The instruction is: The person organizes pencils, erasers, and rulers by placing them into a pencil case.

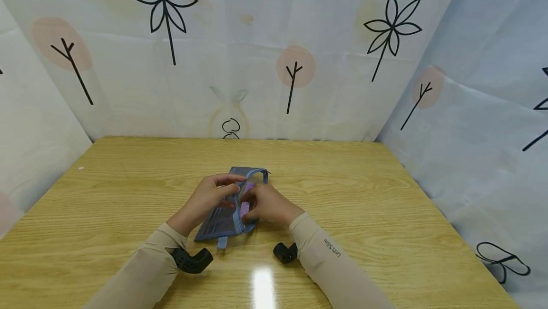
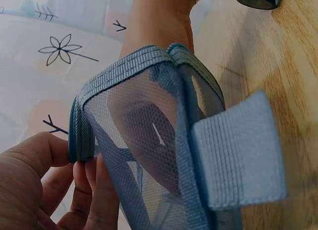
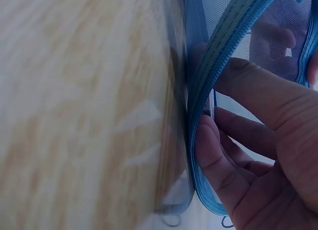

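Observation:
A blue mesh zipper pouch (image 1: 217, 224) lies on the wooden table with its zipped mouth open toward the right. My left hand (image 1: 210, 194) pinches the zipper edge (image 2: 79, 133) between thumb and fingers, holding that side of the mouth up. Reaching into the opening, my right hand (image 1: 270, 204) has curled fingers on a flat purple item (image 1: 245, 208), mostly covered by the hand and pouch. In the right wrist view, the thumb and fingers (image 3: 218, 165) are inside the zipper band, around a thin pale edge with dark print. A light-blue fabric tab (image 2: 241, 150) sticks out at the near end.
Wooden table (image 1: 364, 194) surrounds the pouch, with a patterned cloth (image 1: 257, 71) hanging behind and at both sides. Black wrist devices (image 1: 194, 260) are on both forearms. A small white scrap (image 1: 81, 168) is at the table's far left.

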{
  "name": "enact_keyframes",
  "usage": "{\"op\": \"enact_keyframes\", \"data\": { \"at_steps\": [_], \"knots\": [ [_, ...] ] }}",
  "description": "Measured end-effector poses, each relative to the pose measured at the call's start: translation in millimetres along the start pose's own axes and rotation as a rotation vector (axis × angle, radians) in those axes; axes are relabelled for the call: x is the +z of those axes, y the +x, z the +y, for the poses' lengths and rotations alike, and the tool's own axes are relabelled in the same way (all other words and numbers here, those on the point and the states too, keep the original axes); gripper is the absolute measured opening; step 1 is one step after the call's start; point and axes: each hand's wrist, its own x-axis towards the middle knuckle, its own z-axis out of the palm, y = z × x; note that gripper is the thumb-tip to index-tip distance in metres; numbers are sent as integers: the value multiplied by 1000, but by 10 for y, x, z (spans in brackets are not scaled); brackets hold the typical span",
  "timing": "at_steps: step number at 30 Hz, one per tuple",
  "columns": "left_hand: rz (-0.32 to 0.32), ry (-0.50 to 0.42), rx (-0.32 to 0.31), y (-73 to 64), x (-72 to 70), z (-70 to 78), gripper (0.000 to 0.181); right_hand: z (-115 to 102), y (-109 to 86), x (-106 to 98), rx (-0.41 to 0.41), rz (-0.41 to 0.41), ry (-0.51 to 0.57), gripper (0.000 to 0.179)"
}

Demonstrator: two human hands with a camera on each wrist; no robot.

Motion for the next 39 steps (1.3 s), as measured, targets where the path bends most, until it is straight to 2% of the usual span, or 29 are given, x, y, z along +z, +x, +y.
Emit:
{"op": "enact_keyframes", "data": {
  "at_steps": [11, 22, 27, 33, 39],
  "knots": [
    [-11, 0, 6, 0, 2, 4, 35, 6, -14, -17, 16, -10, 12, 42],
    [-13, 1, 3, 1, 10, 24, 36, -2, -84, -115, 27, -15, 82, 45],
    [-12, 10, 2, -1, 31, 27, 35, 46, -126, -234, 15, 25, 69, 40],
    [-8, 38, 14, 4, 84, 5, 33, 47, -207, -418, 60, 86, 108, 29],
    [12, 68, 36, 7, 142, -56, 31, 64, -241, -505, 87, 134, 138, 26]
  ]
}}
